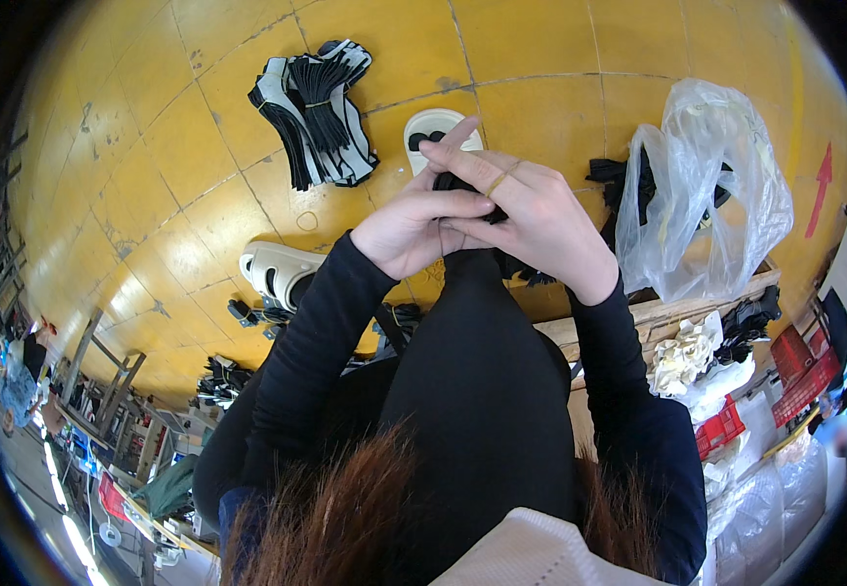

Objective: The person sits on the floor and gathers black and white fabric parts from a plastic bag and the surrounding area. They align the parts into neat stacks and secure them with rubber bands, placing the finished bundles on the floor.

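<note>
My left hand (406,230) and my right hand (526,217) meet above my knee, both closed around a small black piece (454,183) that shows only between the fingers. A yellow rubber band circles a finger of my right hand. Black sleeves cover both forearms. Beyond my fingertips a white sandal (429,129) lies on the yellow floor.
A bundle of black and white strips (316,112) lies on the yellow tiled floor (179,146). Another white sandal (277,273) sits at my left. A clear plastic bag (702,195) with black pieces stands on a wooden pallet (697,308) at right, near red crates (799,366).
</note>
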A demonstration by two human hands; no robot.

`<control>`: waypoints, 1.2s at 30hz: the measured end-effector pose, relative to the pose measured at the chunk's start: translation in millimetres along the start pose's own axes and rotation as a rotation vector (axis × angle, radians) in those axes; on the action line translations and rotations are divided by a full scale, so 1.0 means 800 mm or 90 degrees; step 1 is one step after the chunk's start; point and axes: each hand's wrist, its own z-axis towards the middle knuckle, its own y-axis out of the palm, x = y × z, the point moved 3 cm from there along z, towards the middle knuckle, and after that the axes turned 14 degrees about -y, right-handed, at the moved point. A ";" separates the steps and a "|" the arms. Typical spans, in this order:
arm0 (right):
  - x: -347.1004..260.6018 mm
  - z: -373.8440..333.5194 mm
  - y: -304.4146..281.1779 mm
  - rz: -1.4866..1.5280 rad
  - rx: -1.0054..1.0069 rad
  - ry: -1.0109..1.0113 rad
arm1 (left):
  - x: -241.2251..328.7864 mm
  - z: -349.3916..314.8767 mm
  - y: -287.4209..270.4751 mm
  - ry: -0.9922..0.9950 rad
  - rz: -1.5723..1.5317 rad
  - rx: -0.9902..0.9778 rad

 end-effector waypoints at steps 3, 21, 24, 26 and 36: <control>0.001 -0.001 0.002 -0.002 0.026 -0.042 | -0.004 0.000 -0.010 0.003 -0.033 0.004; -0.004 0.024 -0.020 -0.018 -0.016 -0.131 | -0.001 0.006 0.010 0.041 -0.075 -0.045; 0.002 0.023 -0.019 -0.025 -0.066 -0.096 | 0.003 0.001 0.005 0.079 -0.004 -0.041; -0.002 0.026 -0.021 -0.075 -0.075 -0.087 | 0.012 -0.009 0.020 0.108 0.133 0.044; -0.025 0.031 -0.020 -0.069 0.017 -0.169 | 0.016 -0.015 0.024 0.183 0.246 -0.039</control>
